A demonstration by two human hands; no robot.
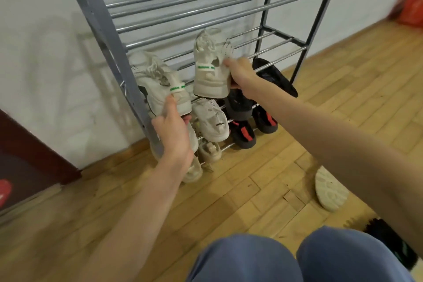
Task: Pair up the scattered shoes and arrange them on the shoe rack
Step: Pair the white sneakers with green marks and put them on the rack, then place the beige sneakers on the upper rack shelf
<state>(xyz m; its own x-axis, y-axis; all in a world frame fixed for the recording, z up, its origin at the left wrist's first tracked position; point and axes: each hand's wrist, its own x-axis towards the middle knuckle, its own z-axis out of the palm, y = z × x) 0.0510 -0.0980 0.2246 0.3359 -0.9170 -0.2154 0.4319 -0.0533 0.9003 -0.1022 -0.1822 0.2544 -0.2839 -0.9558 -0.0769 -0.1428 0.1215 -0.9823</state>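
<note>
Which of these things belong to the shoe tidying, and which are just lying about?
Part of the job:
left hand holding white sneaker
right hand holding matching sneaker
shoe rack
upturned shoe on floor

Just lying about:
orange bag
red item

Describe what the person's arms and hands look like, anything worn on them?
Both forearms are bare, with no sleeves in view. The left hand and right hand wear no gloves, and no rings, watch or bracelets show. Blue trousers cover the knees.
</note>
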